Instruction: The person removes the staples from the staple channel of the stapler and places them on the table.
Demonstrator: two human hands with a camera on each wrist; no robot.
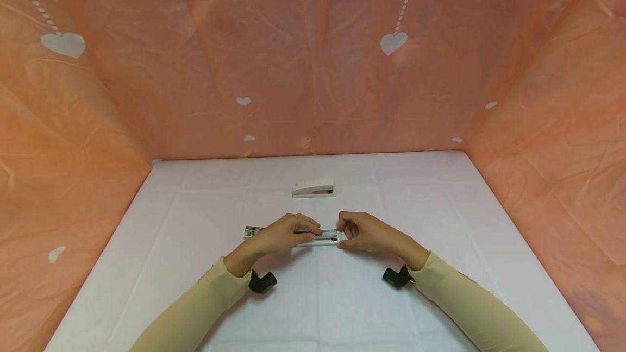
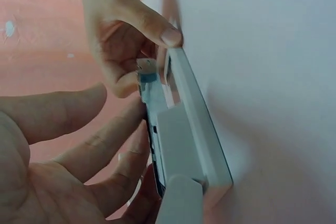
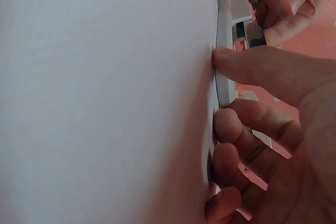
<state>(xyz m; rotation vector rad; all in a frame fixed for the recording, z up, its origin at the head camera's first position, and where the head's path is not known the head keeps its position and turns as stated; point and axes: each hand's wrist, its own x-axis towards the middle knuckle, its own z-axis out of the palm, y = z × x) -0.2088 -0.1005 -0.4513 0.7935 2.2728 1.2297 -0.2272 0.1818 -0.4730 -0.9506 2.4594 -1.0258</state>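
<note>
A white stapler (image 1: 326, 242) lies on the white tabletop with its top cover (image 1: 251, 231) swung back to the left, so its metal staple channel (image 2: 152, 90) shows. My right hand (image 1: 367, 232) pinches the right end of the stapler's base (image 3: 226, 87), thumb on the near side and index finger at the end. Over the middle of the stapler is my left hand (image 1: 283, 233). Its fingertips (image 2: 137, 109) touch the far side of the channel, and the thumb stands off from it in the left wrist view.
A second white stapler (image 1: 313, 188), its cover down, stands farther back on the white-covered table (image 1: 205, 200). Orange curtains (image 1: 313, 69) with pale hearts enclose the back and both sides.
</note>
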